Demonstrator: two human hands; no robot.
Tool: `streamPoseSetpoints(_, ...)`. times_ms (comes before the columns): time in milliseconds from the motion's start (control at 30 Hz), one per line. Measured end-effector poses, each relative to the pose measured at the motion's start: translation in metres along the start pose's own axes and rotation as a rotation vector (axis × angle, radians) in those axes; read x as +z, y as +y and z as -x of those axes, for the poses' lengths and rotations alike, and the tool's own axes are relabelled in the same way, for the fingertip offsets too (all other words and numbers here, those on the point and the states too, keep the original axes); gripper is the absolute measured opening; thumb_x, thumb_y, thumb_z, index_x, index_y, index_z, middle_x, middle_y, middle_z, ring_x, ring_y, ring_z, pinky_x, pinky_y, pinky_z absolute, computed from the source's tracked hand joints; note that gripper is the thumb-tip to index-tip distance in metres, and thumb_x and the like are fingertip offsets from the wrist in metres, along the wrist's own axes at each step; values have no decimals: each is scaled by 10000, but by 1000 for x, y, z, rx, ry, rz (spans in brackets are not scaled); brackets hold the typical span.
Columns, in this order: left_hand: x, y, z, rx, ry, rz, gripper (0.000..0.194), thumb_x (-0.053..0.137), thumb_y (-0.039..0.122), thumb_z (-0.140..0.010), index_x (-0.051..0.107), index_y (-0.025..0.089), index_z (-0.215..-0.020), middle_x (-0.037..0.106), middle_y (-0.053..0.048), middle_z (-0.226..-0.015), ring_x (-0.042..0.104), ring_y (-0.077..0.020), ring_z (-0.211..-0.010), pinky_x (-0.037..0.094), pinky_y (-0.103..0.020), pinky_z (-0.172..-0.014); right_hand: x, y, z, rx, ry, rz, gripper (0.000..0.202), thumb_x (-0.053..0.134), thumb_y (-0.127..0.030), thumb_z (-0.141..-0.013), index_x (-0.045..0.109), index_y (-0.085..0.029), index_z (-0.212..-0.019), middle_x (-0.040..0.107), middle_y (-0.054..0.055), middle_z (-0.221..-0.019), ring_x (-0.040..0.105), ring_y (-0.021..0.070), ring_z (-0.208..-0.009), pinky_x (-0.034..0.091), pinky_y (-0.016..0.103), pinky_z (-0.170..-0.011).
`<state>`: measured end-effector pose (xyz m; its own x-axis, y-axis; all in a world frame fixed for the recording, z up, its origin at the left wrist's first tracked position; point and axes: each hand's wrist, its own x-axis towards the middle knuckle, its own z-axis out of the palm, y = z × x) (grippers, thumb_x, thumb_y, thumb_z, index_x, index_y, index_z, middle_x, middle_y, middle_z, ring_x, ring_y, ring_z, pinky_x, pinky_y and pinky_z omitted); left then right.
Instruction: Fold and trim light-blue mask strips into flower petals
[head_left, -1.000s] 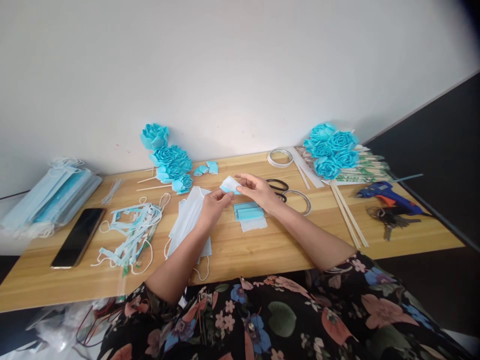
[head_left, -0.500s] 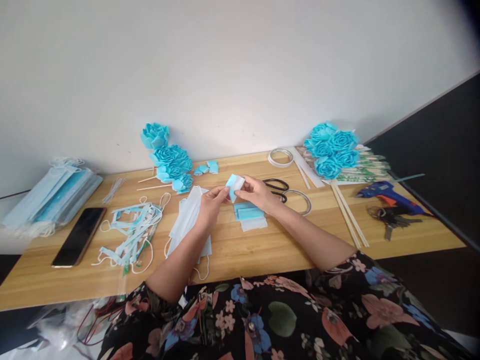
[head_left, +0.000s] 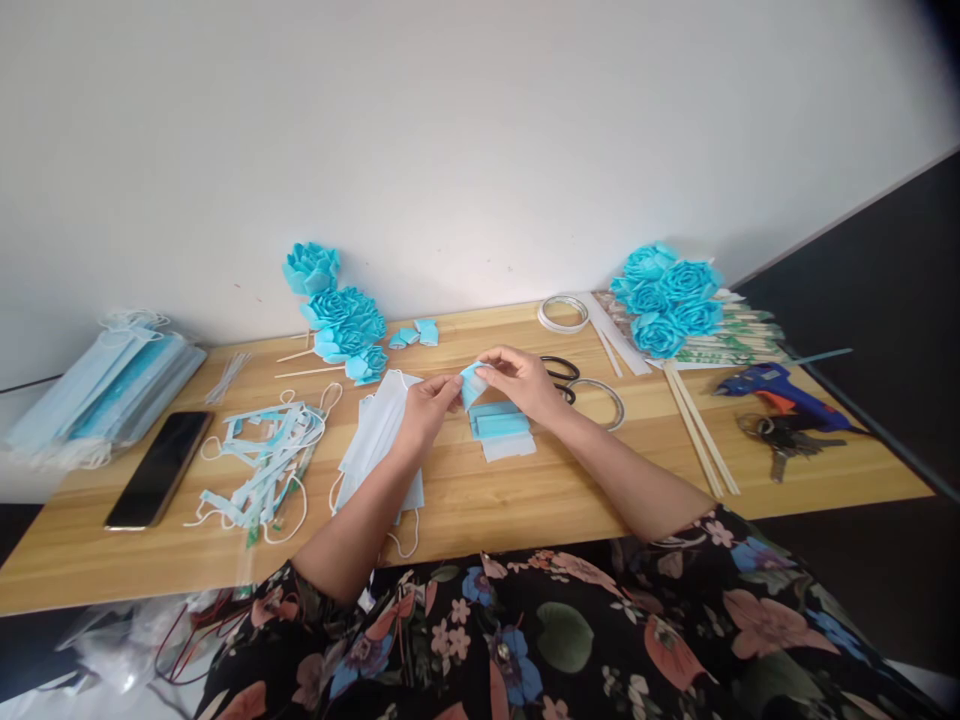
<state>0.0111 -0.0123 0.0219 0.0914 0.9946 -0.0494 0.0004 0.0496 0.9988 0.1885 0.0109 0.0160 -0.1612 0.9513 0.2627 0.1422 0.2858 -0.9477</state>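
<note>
Between my fingertips is a small blue piece of mask fabric (head_left: 472, 387), raised above the table. My left hand (head_left: 429, 408) pinches its left edge. My right hand (head_left: 523, 382) grips its upper right side, thumb in front. Just below lie stacked cut mask pieces (head_left: 501, 422), blue over white. Whole face masks (head_left: 379, 425) lie under and beside my left forearm. Scissors (head_left: 559, 368) with black handles are partly hidden behind my right hand, and a silver-edged tape roll (head_left: 616, 408) rests beside them.
Blue fabric flowers stand at back left (head_left: 345, 320) and back right (head_left: 667, 298). A mask pile (head_left: 112, 385), phone (head_left: 159, 470) and cut strips (head_left: 266, 460) occupy the left. Wooden sticks (head_left: 701, 430), a glue gun (head_left: 784, 392) and keys (head_left: 780, 440) lie right. White tape (head_left: 564, 328) is at the back.
The held fabric piece has turned and folded, so its white side no longer shows. My right fingers have curled over its top edge; my left hand has shifted slightly right.
</note>
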Motion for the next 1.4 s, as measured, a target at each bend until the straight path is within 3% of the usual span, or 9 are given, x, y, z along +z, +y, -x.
streamPoseSetpoints(133, -1, 0, -1, 2, 14, 17, 370, 706, 459, -756, 626, 159, -556, 580, -15, -556, 499, -120, -566, 409, -253, -605, -3, -6, 0, -160, -41, 126, 102, 634, -262, -832, 714, -216, -874, 678, 28, -857, 622, 188, -825, 487, 338, -791)
streamPoseSetpoints(300, -2, -3, -3, -44, 47, 75, 342, 694, 464, -732, 645, 146, -613, 575, -7, -558, 495, -111, -538, 421, -251, -577, -6, -2, -1, -328, -117, 236, 182, 591, -120, -795, 722, -230, -857, 704, 54, -1027, 632, 207, -998, 464, 393, -947)
streamPoseSetpoints(700, -2, -5, -4, -37, 24, 80, 402, 752, 531, -700, 709, 133, -743, 585, -4, -603, 495, -100, -552, 432, -240, -563, -4, 3, -1, -306, -155, 267, 232, 575, -80, -770, 712, -240, -869, 730, 48, -1052, 650, 216, -1032, 466, 405, -967)
streamPoseSetpoints(900, -2, -3, -4, -38, 63, 67, 394, 785, 517, -642, 704, 138, -713, 593, 0, -605, 479, -93, -539, 408, -234, -534, -2, 1, 0, -280, -171, 252, 237, 549, -82, -769, 710, -232, -858, 738, 44, -1032, 656, 216, -1014, 462, 393, -962)
streamPoseSetpoints(1000, -2, -3, -5, -43, 78, 64, 384, 778, 509, -637, 697, 140, -703, 595, 0, -607, 477, -93, -534, 404, -236, -529, -3, -3, 1, -180, -181, 203, 208, 529, -139, -816, 708, -223, -880, 739, 37, -1004, 662, 208, -988, 466, 371, -943)
streamPoseSetpoints(1167, -2, -2, -5, -32, 95, 73, 358, 765, 491, -650, 675, 147, -696, 582, 10, -584, 477, -92, -517, 409, -237, -535, -7, -12, 2, 19, -171, 71, 300, 465, -381, -952, 665, -206, -1090, 716, 34, -1010, 651, 197, -962, 466, 336, -891)
streamPoseSetpoints(1267, -1, -1, -4, -23, 82, 66, 336, 749, 474, -672, 676, 147, -700, 585, 8, -587, 479, -91, -524, 410, -236, -545, -6, -14, 2, 57, -209, 84, 359, 472, -485, -946, 681, -197, -996, 702, 28, -939, 633, 198, -920, 460, 320, -851)
streamPoseSetpoints(1400, -1, 2, -1, 4, 60, 44, 322, 730, 462, -701, 652, 152, -669, 565, 14, -566, 473, -92, -534, 405, -234, -562, -2, -11, 2, 118, -270, 85, 351, 606, -524, -849, 654, -177, -830, 624, -1, -754, 560, 150, -699, 424, 269, -654)
